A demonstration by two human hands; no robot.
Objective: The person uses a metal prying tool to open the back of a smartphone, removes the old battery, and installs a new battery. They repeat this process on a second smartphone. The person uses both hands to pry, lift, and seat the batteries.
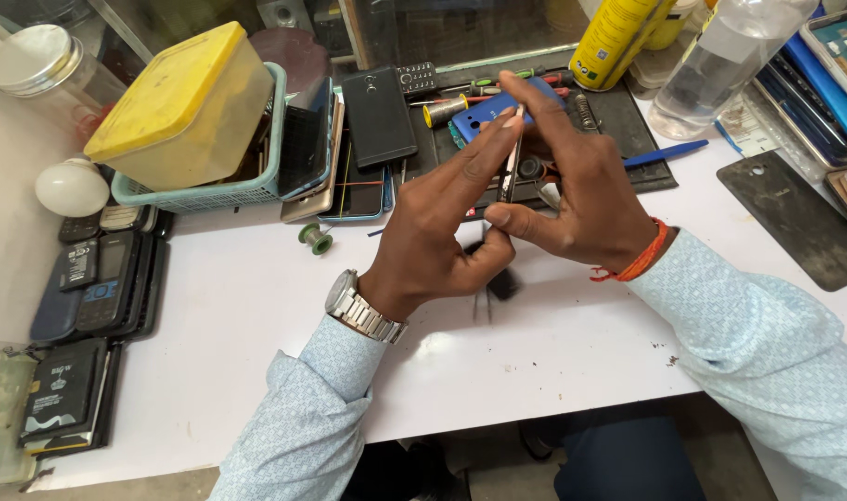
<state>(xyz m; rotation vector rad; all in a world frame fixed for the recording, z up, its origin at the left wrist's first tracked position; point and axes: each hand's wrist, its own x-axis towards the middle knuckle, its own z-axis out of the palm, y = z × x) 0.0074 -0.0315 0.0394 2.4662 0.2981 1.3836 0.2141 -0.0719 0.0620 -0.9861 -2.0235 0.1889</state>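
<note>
Hands meet above the middle of the white bench [256, 306], raised clear of its surface, likely so the work sits close under the eye. Left hand [437, 232], steel wristwatch [363, 306] at the wrist, is curled nearly closed, forefinger stretched up along a thin metal tool, probably tweezers [513, 162], with the thumb tucked below against a small dark part [500, 278] that I cannot make out. Right hand [581, 199], orange thread band [641, 260] at the wrist, pinches the same tweezers from the other side, forefinger to the upper tip, thumb lower down, other fingers spread loose; the two-sided pinch seems meant to steady the blades upright and slightly tilted. Behind the hands lies a dark work mat [628, 121] with screwdrivers and a blue phone shell [493, 111], kept near. Containers: a teal plastic basket [219, 190] at back left carries a yellow-lidded tub [187, 107] tilted on top, the tub's contents hidden; phones [326, 148] stand on edge against the basket's right side. A glass jar with metal lid [34, 60] sits at far left, contents unclear. A clear plastic bottle [720, 60] and yellow spray can [614, 37] stand at back right. Old handsets [99, 283] and batteries [62, 390] are stacked along the left edge, well apart from the work; a small solder spool [315, 238] rests near the basket.
</note>
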